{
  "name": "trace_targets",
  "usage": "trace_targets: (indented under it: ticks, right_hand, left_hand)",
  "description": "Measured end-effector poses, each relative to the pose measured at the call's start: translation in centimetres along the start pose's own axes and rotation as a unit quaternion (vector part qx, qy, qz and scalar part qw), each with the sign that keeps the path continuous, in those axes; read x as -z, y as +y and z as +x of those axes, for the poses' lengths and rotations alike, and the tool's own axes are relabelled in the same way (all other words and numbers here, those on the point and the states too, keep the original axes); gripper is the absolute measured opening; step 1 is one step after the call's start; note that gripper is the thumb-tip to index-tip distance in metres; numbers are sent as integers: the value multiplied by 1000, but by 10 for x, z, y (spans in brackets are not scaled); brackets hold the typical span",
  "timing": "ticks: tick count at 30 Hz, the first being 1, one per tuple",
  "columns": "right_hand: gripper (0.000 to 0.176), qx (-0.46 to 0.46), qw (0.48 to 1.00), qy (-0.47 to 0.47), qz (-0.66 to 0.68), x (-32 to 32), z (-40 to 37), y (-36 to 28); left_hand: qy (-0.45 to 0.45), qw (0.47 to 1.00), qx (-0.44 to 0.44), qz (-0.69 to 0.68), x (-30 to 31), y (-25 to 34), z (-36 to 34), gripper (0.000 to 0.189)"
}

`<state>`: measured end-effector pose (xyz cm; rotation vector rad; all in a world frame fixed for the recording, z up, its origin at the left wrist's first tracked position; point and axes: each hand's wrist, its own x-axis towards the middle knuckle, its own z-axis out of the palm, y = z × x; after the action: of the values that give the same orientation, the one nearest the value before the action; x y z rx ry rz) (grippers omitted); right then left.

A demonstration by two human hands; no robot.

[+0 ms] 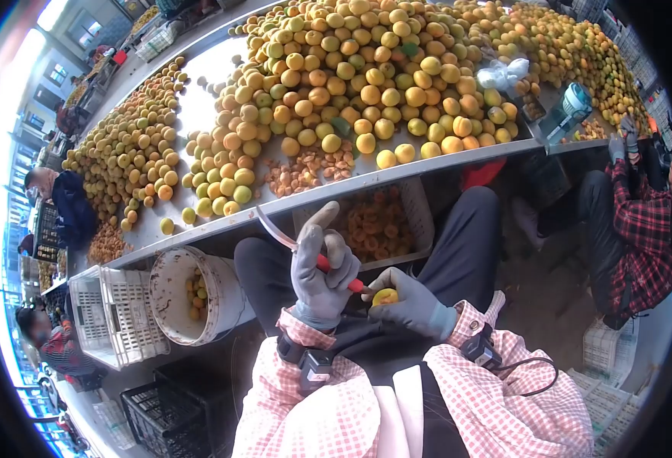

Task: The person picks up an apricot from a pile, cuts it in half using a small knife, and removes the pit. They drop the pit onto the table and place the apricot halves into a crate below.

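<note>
My left hand, in a grey glove, is closed round the red handle of a curved knife. Its thin blade points up and left, and the handle's red end sticks out toward my other hand. One finger of the left hand is raised. My right hand, gloved too, grips a yellow apricot just right of the handle end. Both hands are above my lap. Beyond them, a crate of orange apricot pieces stands under the table edge.
Heaps of apricots and a pile of pits cover the metal table. A white bucket and white crates stand left; a black crate is below. A jug sits right. A co-worker in plaid sits at right.
</note>
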<state>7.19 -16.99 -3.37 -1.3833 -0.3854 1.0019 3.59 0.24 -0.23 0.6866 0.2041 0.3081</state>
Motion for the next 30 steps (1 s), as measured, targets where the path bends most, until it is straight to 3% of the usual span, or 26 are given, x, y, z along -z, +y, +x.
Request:
trace_targets:
  ticks: [1, 4, 7, 9, 11, 13, 17, 18, 20, 22, 23, 25, 29, 30]
  right_hand:
    - [32, -99, 990, -24, 93, 3, -2, -6]
    - [42, -119, 977, -37, 172, 7, -5, -1]
    - [49, -41, 989, -45, 134, 0, -5, 7]
    - [40, -55, 988, -42, 137, -4, -11, -4]
    - [32, -68, 987, -42, 142, -1, -13, -7]
    - [31, -187, 908, -187, 324, 12, -13, -3]
    - [40, -226, 906, -185, 306, 6, -11, 3]
    - [37, -211, 918, -145, 304, 3, -12, 4]
    - [35, -195, 928, -103, 302, 0, -11, 3]
    - [34, -75, 988, -79, 110, 0, -7, 0]
    - [34, -75, 988, -79, 110, -1, -7, 2]
    - [35, 38, 999, -29, -25, -2, -9, 5]
    - [40, -19, 995, -57, -83, 5, -14, -10]
    - [40, -31, 998, -59, -18, 4, -14, -5]
  left_hand:
    - [-38, 999, -1, -27, -1, 2, 0, 43]
    - [-77, 996, -13, -32, -6, -2, -3, 40]
    - [-87, 994, 2, -60, -9, -7, -6, 38]
    - [-161, 984, -4, -74, -7, -11, -5, 38]
    - [-159, 984, 17, -76, -3, -11, -6, 40]
    - [-207, 967, 74, -128, -4, -9, -7, 42]
    - [-232, 952, 117, -160, 4, -9, -4, 52]
    - [-232, 952, 118, -160, -3, -10, -5, 52]
    - [-42, 996, 44, -60, -23, -14, -10, 57]
    - [-1, 999, 38, -33, -17, -20, -9, 59]
    - [40, 999, 31, -7, -12, -23, -7, 60]
    - [27, 999, 14, 12, -2, -20, -7, 52]
    - [21, 999, -24, -6, -8, -16, -7, 37]
    - [-22, 999, -45, 6, -8, -14, -7, 37]
